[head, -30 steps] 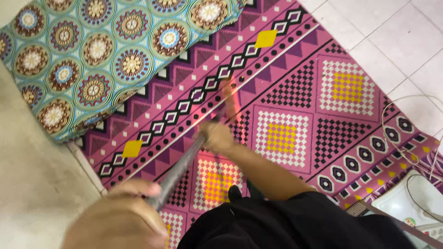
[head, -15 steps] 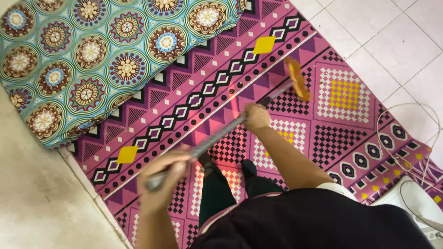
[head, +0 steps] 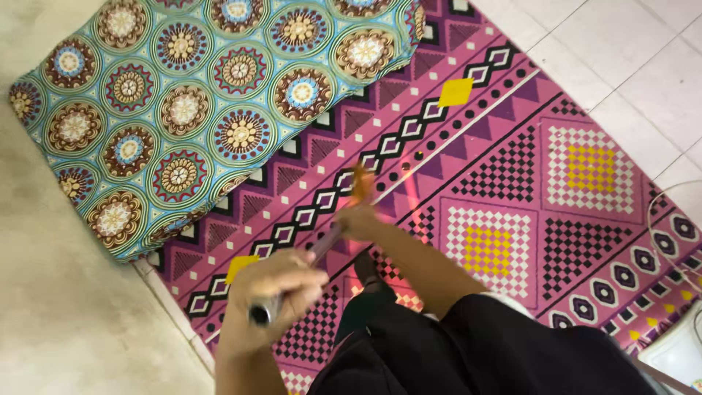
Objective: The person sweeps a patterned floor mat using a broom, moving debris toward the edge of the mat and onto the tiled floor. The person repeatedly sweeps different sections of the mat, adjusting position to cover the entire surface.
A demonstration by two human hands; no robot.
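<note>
Head view looking straight down, and the biggest thing in shot is the magenta woven floor mat with black, white and yellow diamond and checker patterns [head: 504,168], spread over pale square floor tiles [head: 621,51]. Sitting on the mat's upper left part is a thick teal cushion covered in round brown, red and blue medallions [head: 190,110], with a bare beige wall or concrete surface [head: 51,292] running along the left. At the bottom you can see the person's black clothing [head: 475,351]. Both hands are wrapped around a long dark grey broom handle [head: 322,245]: the left hand [head: 274,296] is curled tight around the near end, the right hand [head: 360,222] is clenched further along it, just above the mat. The broom's orange head [head: 360,183] is pretty blurred, right past the right hand, over the black-and-white diamond border. A thin white cable [head: 669,219] loops at the right edge.
</note>
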